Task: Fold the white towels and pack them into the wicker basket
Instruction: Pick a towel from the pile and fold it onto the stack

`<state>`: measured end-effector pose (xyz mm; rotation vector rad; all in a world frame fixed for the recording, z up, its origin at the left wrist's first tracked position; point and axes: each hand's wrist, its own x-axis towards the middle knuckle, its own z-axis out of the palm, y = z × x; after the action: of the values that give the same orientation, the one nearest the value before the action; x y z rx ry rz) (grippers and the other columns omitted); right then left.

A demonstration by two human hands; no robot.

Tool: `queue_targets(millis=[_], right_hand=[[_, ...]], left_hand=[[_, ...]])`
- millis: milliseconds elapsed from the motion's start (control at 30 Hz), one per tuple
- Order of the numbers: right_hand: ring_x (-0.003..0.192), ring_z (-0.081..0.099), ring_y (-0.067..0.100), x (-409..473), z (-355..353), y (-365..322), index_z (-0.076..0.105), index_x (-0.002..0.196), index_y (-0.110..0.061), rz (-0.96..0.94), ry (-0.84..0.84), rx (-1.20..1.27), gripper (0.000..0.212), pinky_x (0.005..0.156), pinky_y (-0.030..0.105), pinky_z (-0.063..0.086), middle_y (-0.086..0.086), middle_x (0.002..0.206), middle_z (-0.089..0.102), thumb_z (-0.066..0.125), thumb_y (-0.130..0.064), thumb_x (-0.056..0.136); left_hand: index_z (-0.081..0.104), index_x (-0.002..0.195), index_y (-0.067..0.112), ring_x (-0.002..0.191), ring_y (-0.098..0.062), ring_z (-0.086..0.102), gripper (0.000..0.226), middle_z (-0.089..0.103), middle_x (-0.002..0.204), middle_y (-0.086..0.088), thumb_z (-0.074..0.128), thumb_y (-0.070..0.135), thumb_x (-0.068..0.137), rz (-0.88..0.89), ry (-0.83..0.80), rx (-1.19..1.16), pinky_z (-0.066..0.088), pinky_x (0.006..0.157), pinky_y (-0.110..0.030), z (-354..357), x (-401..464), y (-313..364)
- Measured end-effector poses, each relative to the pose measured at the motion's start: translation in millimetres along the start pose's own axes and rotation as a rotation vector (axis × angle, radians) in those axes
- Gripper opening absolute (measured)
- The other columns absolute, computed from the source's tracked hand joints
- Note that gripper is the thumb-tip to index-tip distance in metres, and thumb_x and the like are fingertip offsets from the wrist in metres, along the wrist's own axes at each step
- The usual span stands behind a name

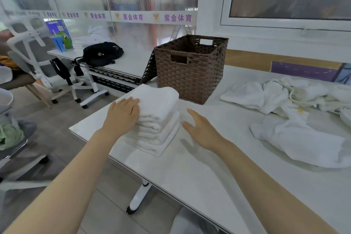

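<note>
A stack of several folded white towels [157, 119] sits near the left end of the white table [209, 167]. My left hand [121, 114] rests flat against the stack's left side and top, fingers straight. To the right of the stack my right hand [201, 129] hovers open, apart from the towels. The brown wicker basket [190, 74] stands just behind the stack; what I can see of its inside holds nothing. Unfolded white towels [296, 135] lie crumpled on the right part of the table.
A second table [131, 62] at the back left carries a black bag [103, 53] and more white cloth. White office chairs [38, 53] stand on the floor at the left. A window frame [284, 24] runs behind the table.
</note>
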<state>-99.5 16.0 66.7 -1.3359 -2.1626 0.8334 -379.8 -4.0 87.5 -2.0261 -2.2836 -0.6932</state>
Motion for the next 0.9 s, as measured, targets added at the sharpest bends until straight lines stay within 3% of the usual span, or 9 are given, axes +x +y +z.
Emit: queue_targets(millis=[100, 167, 300, 367, 500, 667, 800, 900], right_hand=[[0.143, 0.029, 0.017, -44.7, -19.7, 28.0, 0.027, 0.153, -0.021, 0.027, 0.091, 0.003, 0.059, 0.112, 0.026, 0.023, -0.001, 0.156, 0.032, 0.045, -0.043, 0.101], [0.141, 0.030, 0.014, -74.6, -32.4, 49.7, 0.029, 0.151, -0.022, 0.041, 0.211, 0.003, 0.055, 0.108, 0.022, 0.022, -0.004, 0.154, 0.035, 0.048, -0.037, 0.101], [0.137, 0.029, 0.010, -140.6, -55.2, 100.4, 0.035, 0.147, -0.020, 0.085, 0.498, -0.086, 0.056, 0.109, 0.025, 0.024, -0.013, 0.145, 0.035, 0.057, -0.016, 0.095], [0.138, 0.027, 0.012, -171.3, -68.4, 124.8, 0.038, 0.144, -0.018, 0.104, 0.580, -0.177, 0.058, 0.113, 0.030, 0.023, -0.009, 0.148, 0.035, 0.059, -0.008, 0.091], [0.138, 0.026, 0.015, -220.4, -93.1, 162.5, 0.039, 0.140, -0.022, 0.259, 0.612, -0.238, 0.060, 0.113, 0.032, 0.020, -0.002, 0.150, 0.035, 0.057, -0.002, 0.086], [0.131, 0.032, 0.021, -257.3, -113.7, 189.8, 0.042, 0.139, -0.014, 0.341, 0.642, -0.284, 0.059, 0.109, 0.037, 0.027, 0.005, 0.142, 0.045, 0.053, -0.003, 0.083], [0.131, 0.030, 0.017, -257.4, -124.0, 201.2, 0.041, 0.141, -0.015, 0.470, 0.668, -0.167, 0.059, 0.109, 0.034, 0.028, 0.002, 0.139, 0.046, 0.054, -0.005, 0.085], [0.132, 0.032, 0.022, -245.5, -133.3, 214.2, 0.040, 0.141, -0.013, 0.487, 0.661, -0.183, 0.060, 0.108, 0.032, 0.027, 0.004, 0.140, 0.047, 0.056, -0.005, 0.084]], left_hand=[[0.056, 0.134, 0.014, 0.136, -0.030, 0.041, 0.065, 0.050, 0.143, -0.016, 0.017, 0.043, 0.091, 0.091, 0.067, -0.021, 0.022, 0.114, -0.049, -1.4, -13.8, 24.9], [0.055, 0.137, 0.014, 0.140, -0.028, 0.036, 0.064, 0.047, 0.148, -0.013, 0.021, 0.041, 0.090, 0.128, 0.066, -0.065, 0.016, 0.117, -0.047, -1.4, -23.5, 53.4], [0.053, 0.138, 0.018, 0.143, -0.026, 0.032, 0.068, 0.045, 0.149, -0.007, 0.021, 0.051, 0.088, 0.321, 0.033, -0.122, 0.011, 0.119, -0.040, 13.9, -48.2, 119.1], [0.054, 0.137, 0.019, 0.143, -0.024, 0.032, 0.067, 0.045, 0.149, -0.006, 0.024, 0.052, 0.086, 0.377, -0.026, -0.180, 0.010, 0.119, -0.036, 31.0, -58.2, 150.2], [0.048, 0.141, 0.023, 0.146, -0.020, 0.024, 0.050, 0.037, 0.155, -0.001, 0.040, 0.042, 0.095, 0.467, -0.177, -0.230, 0.011, 0.120, -0.034, 73.5, -79.7, 211.8], [0.045, 0.143, 0.025, 0.146, -0.014, 0.022, 0.044, 0.032, 0.157, 0.005, 0.049, 0.031, 0.099, 0.556, -0.289, -0.300, 0.014, 0.116, -0.026, 116.0, -107.6, 280.2], [0.049, 0.140, 0.021, 0.140, -0.012, 0.030, 0.042, 0.040, 0.150, 0.007, 0.050, 0.022, 0.098, 0.598, -0.330, -0.401, 0.017, 0.108, -0.017, 134.8, -121.5, 325.0], [0.053, 0.136, 0.021, 0.139, -0.010, 0.029, 0.044, 0.042, 0.147, 0.008, 0.052, 0.016, 0.092, 0.635, -0.273, -0.434, 0.013, 0.109, -0.014, 153.6, -127.7, 352.9]])
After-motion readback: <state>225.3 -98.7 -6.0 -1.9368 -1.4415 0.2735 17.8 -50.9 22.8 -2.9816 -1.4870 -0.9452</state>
